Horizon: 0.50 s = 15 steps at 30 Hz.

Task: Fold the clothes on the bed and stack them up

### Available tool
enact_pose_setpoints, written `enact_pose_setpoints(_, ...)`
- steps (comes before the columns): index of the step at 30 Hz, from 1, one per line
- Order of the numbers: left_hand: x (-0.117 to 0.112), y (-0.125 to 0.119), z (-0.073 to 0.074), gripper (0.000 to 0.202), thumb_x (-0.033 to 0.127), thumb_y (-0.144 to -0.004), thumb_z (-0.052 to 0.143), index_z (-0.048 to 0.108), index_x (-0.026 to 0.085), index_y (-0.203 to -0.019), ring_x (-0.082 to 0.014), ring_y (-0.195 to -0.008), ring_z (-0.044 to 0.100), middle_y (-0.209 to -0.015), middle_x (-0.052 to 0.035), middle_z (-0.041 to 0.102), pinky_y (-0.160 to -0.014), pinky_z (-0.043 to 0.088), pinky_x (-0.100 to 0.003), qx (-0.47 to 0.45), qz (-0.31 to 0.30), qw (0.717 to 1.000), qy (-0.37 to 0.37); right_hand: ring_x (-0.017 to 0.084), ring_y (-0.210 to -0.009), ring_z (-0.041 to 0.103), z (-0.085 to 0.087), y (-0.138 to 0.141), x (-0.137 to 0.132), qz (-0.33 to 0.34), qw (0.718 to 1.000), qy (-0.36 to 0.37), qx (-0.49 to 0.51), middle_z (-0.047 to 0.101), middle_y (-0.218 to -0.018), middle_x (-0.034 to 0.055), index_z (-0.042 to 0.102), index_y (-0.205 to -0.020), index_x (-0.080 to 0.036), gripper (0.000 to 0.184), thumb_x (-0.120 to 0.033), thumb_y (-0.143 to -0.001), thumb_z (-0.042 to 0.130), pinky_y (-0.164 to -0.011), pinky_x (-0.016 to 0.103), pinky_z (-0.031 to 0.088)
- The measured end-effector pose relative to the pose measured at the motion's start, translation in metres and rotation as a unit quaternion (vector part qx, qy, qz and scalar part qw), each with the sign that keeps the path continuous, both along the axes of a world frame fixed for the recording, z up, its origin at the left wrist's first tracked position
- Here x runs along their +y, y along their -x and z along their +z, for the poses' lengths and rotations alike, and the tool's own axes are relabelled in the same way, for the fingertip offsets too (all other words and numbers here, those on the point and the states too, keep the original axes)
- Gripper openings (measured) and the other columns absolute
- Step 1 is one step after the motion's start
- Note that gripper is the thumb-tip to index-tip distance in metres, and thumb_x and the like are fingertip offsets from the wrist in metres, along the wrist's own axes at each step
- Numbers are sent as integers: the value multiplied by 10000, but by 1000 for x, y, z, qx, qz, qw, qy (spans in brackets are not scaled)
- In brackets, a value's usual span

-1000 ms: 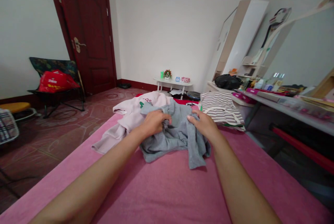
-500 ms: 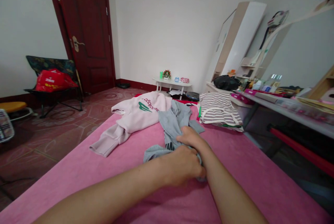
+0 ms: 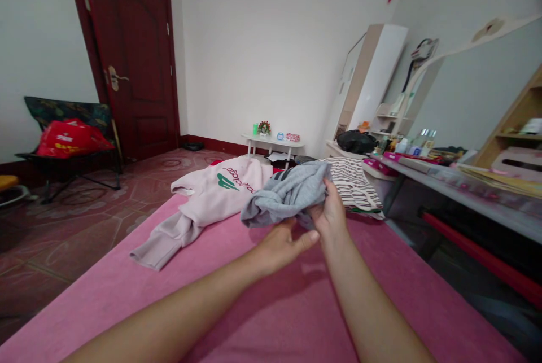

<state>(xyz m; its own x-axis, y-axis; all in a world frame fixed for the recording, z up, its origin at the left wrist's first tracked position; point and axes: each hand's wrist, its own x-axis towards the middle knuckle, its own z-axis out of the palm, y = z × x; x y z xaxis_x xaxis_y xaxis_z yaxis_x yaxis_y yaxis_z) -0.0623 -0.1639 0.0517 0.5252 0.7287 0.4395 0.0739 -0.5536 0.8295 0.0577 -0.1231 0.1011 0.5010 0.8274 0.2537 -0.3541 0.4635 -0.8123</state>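
A grey garment point(image 3: 288, 193) with dark print is bunched up above the bed, raised between my hands. My right hand point(image 3: 332, 213) grips its right end, fingers under the cloth and thumb against the edge. My left hand point(image 3: 282, 247) holds it from underneath; the thumb sticks out to the right and the fingers are mostly hidden by the cloth. Just left of the garment, a pale pink sweatshirt point(image 3: 212, 196) with green and red print lies spread out, one sleeve toward me. Behind my right hand is a folded striped garment point(image 3: 353, 182) on a pile.
Pink bedding point(image 3: 203, 289) covers the bed beneath my arms. A dressing table point(image 3: 461, 188) with bottles and boxes stands along the right. Beyond the bed is a small white table point(image 3: 271, 140). At left, a folding chair point(image 3: 68, 104) carries a red bag point(image 3: 74, 138) near a door point(image 3: 135, 64).
The grey garment has come up off the bed and is gathered into a bundle. My hands, crossed close together before, are now apart beneath and beside it. The view has shifted slightly right.
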Motion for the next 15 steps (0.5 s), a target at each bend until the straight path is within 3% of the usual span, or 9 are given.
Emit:
enact_pose_setpoints(3, 23, 6, 17, 446, 422, -848, 559, 523, 221, -1244, -263, -1167, 533, -1186, -101, 616, -933, 473, -421, -247, 50, 963, 96, 127, -752, 642, 16, 16, -21, 90, 996, -12, 22, 671, -847, -20, 534, -833, -221, 214, -306, -664, 632, -673, 249, 531)
enact_pose_setpoints(6, 45, 36, 47, 366, 254, -814, 599, 546, 230, -1175, -228, -1131, 556, -1085, -55, 657, -915, 496, -370, -391, 194, 897, 71, 136, -629, 642, 33, 21, -42, 186, 971, 45, -144, 669, -804, 14, 540, -768, -195, 215, -380, -714, 636, -519, 221, 491)
enact_pose_setpoints(7, 52, 50, 57, 335, 218, -810, 593, 558, 225, -1143, -213, -1114, 563, -1056, -42, 664, -924, 490, -348, -413, 250, 875, 37, 131, -580, 632, 38, 21, -47, 173, 960, 55, -213, 666, -798, 29, 550, -755, -183, 253, -425, -737, 623, -476, 209, 460)
enact_pose_setpoints(10, 65, 87, 79, 310, 172, -806, 570, 561, 202, -1115, -167, -1067, 574, -1050, -13, 658, -953, 458, -295, -440, 333, 832, -63, 111, -560, 612, 46, 27, -60, 28, 925, -3, -379, 660, -954, 62, 596, -899, -178, 359, -471, -709, 681, -492, 215, 444)
enact_pose_setpoints(12, 64, 98, 86, 341, 148, -760, 601, 573, 181, -1098, -161, -1013, 593, -1045, -5, 655, -926, 467, -278, -422, 355, 825, -121, 112, -624, 620, 43, 39, -65, 3, 895, -48, -444, 602, -1168, 75, 533, -1159, -233, 608, -422, -631, 769, -583, 246, 485)
enact_pose_setpoints(14, 58, 97, 88, 334, 142, -709, 641, 614, 170, -1040, -176, -954, 615, -989, 2, 667, -877, 489, -275, -360, 346, 856, -134, 140, -693, 632, 35, 57, -68, 47, 867, -52, -493, 545, -1273, 90, 413, -1322, -274, 849, -399, -581, 807, -658, 287, 504)
enact_pose_setpoints(15, 52, 93, 89, 310, 154, -686, 667, 640, 166, -994, -191, -937, 624, -948, 3, 675, -855, 498, -278, -316, 328, 881, -126, 168, -736, 637, 30, 65, -68, 61, 856, -43, -512, 560, -1254, 95, 400, -1341, -268, 883, -399, -571, 811, -684, 307, 505)
